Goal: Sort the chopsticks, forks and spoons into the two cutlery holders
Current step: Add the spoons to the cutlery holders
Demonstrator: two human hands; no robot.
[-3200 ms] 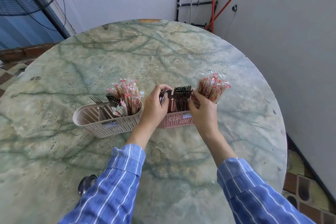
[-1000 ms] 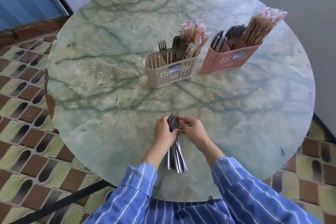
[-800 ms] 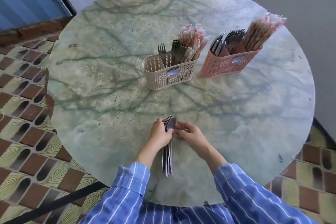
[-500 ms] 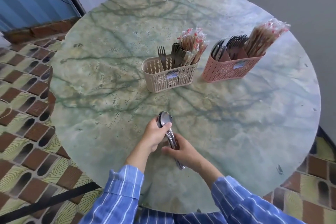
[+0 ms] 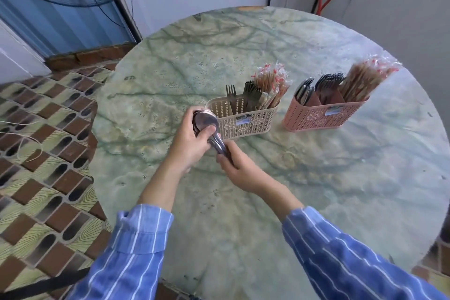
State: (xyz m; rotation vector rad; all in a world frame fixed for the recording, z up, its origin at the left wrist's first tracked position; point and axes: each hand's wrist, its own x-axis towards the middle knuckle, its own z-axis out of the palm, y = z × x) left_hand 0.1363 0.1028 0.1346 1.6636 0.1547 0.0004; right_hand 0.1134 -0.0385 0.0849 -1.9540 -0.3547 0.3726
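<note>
Both hands, left (image 5: 188, 143) and right (image 5: 239, 168), gripped a spoon bundle (image 5: 207, 124) just beside the beige holder (image 5: 246, 122).

Left hand (image 5: 191, 145) and right hand (image 5: 242, 169) close together, both curled round one bundle of spoons (image 5: 205, 122).

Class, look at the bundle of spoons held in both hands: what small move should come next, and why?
Probably lift the spoons over the left end of the beige holder and lower them in, handles first. The left hand and right hand grip them right beside it; it shows forks and chopsticks but no spoons, while the pink holder already has some.
</note>
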